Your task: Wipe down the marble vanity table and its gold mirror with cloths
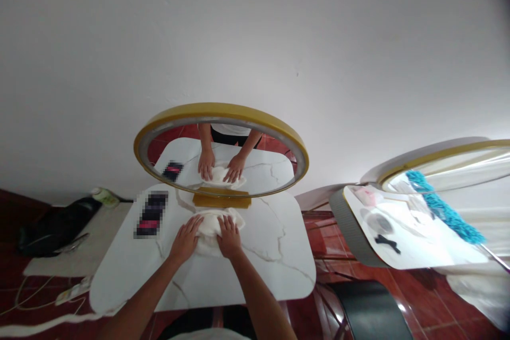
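Note:
A bunched white cloth (209, 227) lies on the white marble-patterned tabletop (266, 271), close to the gold base (221, 200) of an oval mirror. My left hand (186, 236) rests on the cloth's left side with its fingers stretched forward. On the right part of the cloth lies my right hand (229, 236), palm down, fingers spread a little. Neither hand is wrapped round the cloth. The gold-rimmed mirror (221, 110) reflects both hands and the cloth.
A dark, pixelated item (151, 215) sits at the tabletop's left. To the right stands a second table (402, 257) with a black bow-shaped item (387, 243), a mirror and a blue fluffy duster (446, 212). A black stool (370, 308) is below. At left are a black bag (59, 226) and cables.

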`<state>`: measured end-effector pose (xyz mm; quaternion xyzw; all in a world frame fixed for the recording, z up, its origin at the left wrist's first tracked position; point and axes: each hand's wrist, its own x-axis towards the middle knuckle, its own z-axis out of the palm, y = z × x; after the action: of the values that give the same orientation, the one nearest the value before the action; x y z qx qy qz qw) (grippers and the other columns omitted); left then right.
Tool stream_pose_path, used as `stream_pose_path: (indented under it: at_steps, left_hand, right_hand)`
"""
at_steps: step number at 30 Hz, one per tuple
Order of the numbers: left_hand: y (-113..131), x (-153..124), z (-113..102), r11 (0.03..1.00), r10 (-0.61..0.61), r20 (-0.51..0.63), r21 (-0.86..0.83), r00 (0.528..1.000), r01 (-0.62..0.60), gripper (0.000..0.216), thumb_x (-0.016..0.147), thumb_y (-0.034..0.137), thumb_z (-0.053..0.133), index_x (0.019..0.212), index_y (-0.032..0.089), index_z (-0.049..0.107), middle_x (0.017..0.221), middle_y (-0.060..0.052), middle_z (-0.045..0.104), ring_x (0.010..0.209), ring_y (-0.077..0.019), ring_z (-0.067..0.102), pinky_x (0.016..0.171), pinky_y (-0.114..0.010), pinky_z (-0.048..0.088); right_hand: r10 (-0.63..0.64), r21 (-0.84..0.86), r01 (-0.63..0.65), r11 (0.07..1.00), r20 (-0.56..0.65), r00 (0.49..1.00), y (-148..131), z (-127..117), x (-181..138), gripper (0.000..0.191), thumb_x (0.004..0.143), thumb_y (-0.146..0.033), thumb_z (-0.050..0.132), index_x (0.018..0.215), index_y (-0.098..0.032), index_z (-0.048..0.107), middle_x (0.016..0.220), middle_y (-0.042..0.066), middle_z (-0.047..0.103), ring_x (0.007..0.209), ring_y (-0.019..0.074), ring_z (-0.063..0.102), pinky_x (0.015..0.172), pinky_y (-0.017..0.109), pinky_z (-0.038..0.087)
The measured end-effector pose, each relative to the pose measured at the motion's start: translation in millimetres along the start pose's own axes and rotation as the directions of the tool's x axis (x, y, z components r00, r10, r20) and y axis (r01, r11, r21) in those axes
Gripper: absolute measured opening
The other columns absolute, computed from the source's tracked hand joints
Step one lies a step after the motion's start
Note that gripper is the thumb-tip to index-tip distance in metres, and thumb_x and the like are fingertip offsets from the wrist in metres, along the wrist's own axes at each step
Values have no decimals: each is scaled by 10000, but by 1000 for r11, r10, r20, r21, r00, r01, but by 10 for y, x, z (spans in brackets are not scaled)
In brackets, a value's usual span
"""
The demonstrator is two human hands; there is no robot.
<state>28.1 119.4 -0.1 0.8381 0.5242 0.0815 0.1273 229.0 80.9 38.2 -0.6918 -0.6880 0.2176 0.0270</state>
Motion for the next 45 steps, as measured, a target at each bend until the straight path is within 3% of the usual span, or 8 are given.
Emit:
stream_pose_path:
  at_steps: [5, 9, 16, 20, 25, 32, 45]
  left_hand:
    - [-49, 86, -29, 1000, 16, 15, -25, 1000, -16, 678, 752, 81, 362, 1413, 226, 316, 1478, -32, 327, 1358, -207, 285, 1084, -424, 282]
    - [-37, -28, -36, 999, 25, 24, -47, 999, -24, 707, 746, 76, 358, 1429, 241, 275, 1488, -13, 307, 1366, -198, 265, 1090, -416, 272]
    - [-24, -697, 8, 995, 87, 34, -61, 996, -85, 731, 768, 82, 354, 1454, 277, 194, 1502, 11, 269, 1382, -195, 225, 1114, -443, 241]
    - [-43, -1095, 33, 988, 144, 67, -58, 987, -140, 745, 782, 111, 378, 1458, 323, 148, 1496, 26, 280, 1371, -207, 257, 1107, -444, 268]
    - [-42, -1262, 108, 988, 151, 50, -29, 987, -150, 730, 795, 125, 391, 1457, 321, 154, 1490, 18, 294, 1363, -211, 276, 1094, -437, 295]
    - [-38, -1023, 174, 991, 131, -22, 21, 991, -130, 703, 785, 105, 373, 1446, 288, 219, 1483, 3, 313, 1358, -198, 281, 1094, -428, 273]
    - [-34, -41, 48, 1000, 28, -40, 13, 999, -28, 651, 761, 117, 387, 1404, 214, 342, 1463, -42, 353, 1342, -218, 314, 1074, -418, 276]
  right_hand:
    - [2, -7, -2, 1000, -20, 1000, 3, 21, 80, 627, 905, -319, 412, 1468, -289, 138, 1526, -18, 149, 1402, 203, 106, 1108, 412, 195]
    - [0, -2, 0, 1000, -19, 1000, 4, 31, 2, 628, 898, -316, 422, 1465, -292, 154, 1523, -7, 168, 1397, 211, 132, 1101, 429, 206]
    - [-139, 53, 138, 989, 9, 990, 37, 145, -596, 670, 901, -524, 385, 1469, -318, 93, 1518, -2, 177, 1389, 253, 165, 1096, 462, 227]
    - [-194, 77, 189, 979, 78, 978, 69, 212, -974, 714, 879, -544, 413, 1467, -334, 66, 1517, -12, 168, 1383, 271, 182, 1100, 472, 227]
    - [-253, 101, 240, 966, 144, 957, 87, 155, -1108, 723, 877, -516, 420, 1468, -326, 50, 1525, -9, 133, 1390, 276, 149, 1104, 480, 209]
    - [-233, 50, 228, 972, 137, 963, 65, 44, -863, 729, 884, -593, 372, 1472, -299, 56, 1528, 7, 123, 1390, 276, 148, 1098, 469, 212]
    - [-85, -7, 85, 996, 37, 996, 26, -160, -40, 699, 870, -447, 438, 1472, -279, 123, 1532, -3, 117, 1403, 229, 91, 1103, 432, 171]
